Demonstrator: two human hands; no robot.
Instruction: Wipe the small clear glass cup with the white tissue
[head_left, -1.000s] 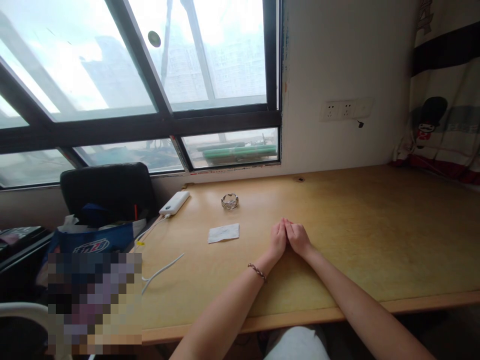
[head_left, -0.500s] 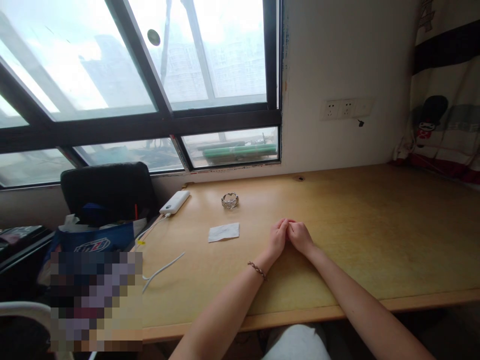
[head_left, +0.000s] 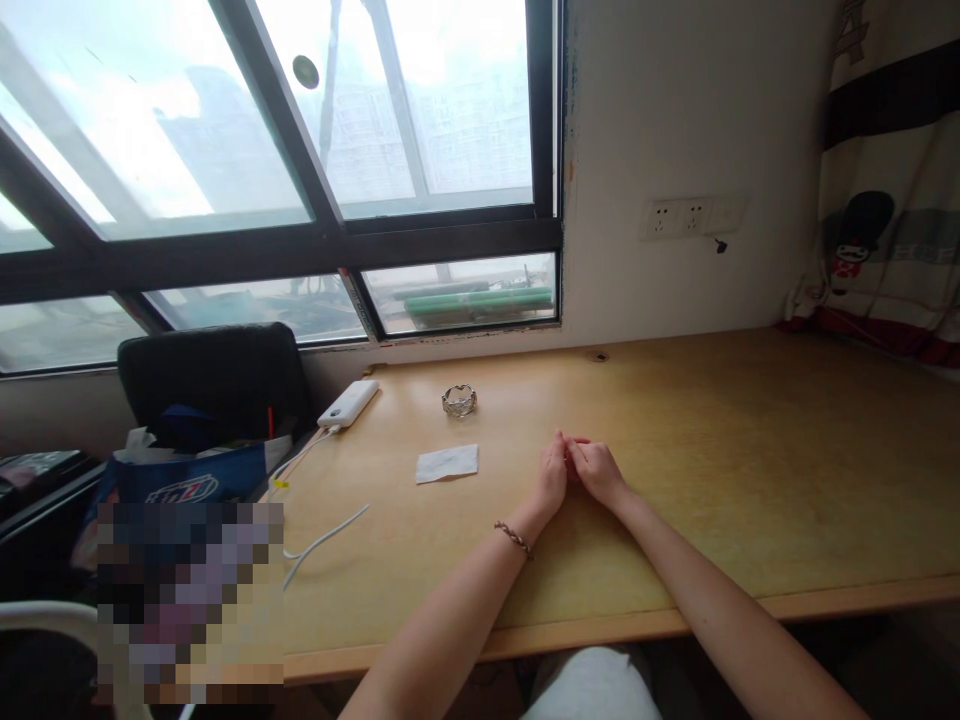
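Observation:
On the wooden table, my left hand [head_left: 552, 472] and my right hand [head_left: 597, 470] are held close together, fingertips meeting or nearly so. The fingers of both are bent inward and look closed; whatever lies between them, if anything, is hidden. A braided bracelet circles my left wrist. To the left of my hands, apart from them, lies a flat white piece of paper or tissue [head_left: 448, 464]. Behind it stands a silver openwork ring-shaped piece [head_left: 459, 401], like a bangle.
At the table's [head_left: 750, 430] left edge lies a white power bank [head_left: 349, 404] with a white cable [head_left: 330, 530] trailing near it. A black chair [head_left: 214, 370] holds a blue bag [head_left: 187, 480]. Wall sockets [head_left: 679, 218] sit above the table; a curtain [head_left: 892, 180] hangs at right.
My left hand's fingers have shifted slightly up and left, loosening from my right hand. The paper, ring-shaped piece and power bank stay in place.

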